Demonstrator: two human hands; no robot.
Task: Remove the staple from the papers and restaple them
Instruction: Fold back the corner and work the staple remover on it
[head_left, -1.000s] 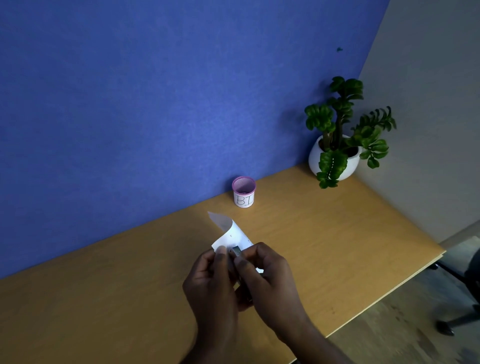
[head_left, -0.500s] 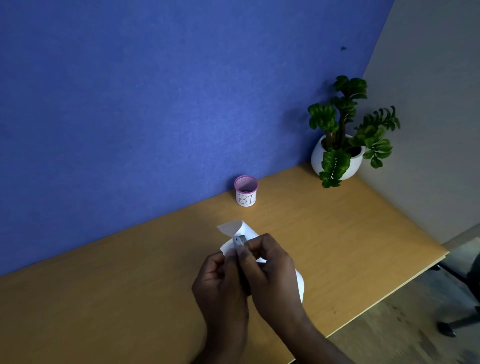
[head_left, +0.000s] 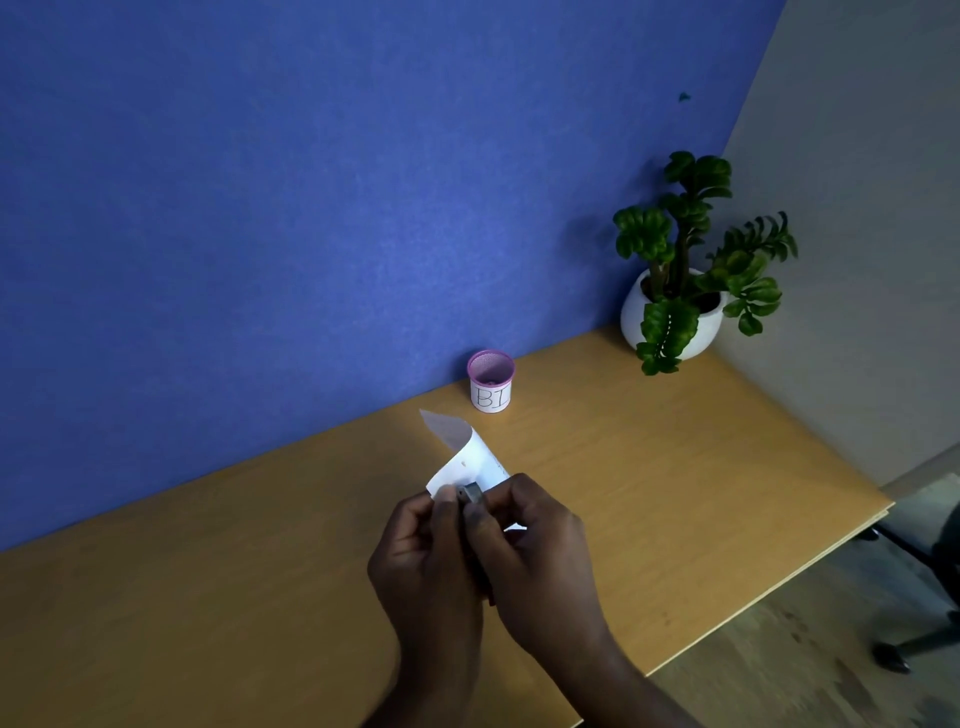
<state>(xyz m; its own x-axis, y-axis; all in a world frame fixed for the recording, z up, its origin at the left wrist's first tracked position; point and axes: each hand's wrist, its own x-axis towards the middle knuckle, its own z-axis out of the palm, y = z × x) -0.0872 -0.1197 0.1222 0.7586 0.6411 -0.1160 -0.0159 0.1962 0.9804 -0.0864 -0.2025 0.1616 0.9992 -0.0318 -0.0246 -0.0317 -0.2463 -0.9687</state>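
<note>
**Metal tool at the corner, papers pinched above the surface**

Metal shows between your thumbs: your right hand (head_left: 540, 566) has its grip closed on a small grey tool (head_left: 471, 492), most of it hidden. Your left hand (head_left: 421, 556) pinches the papers (head_left: 470, 457) just beside it, in the air above the wooden surface (head_left: 675, 467). Their far corner curls away. Pull too hard and the sheets may tear; loosen your left grip and they could slide apart. Farther back stand a pink cup (head_left: 491, 382) and a potted plant (head_left: 675, 291).
</note>
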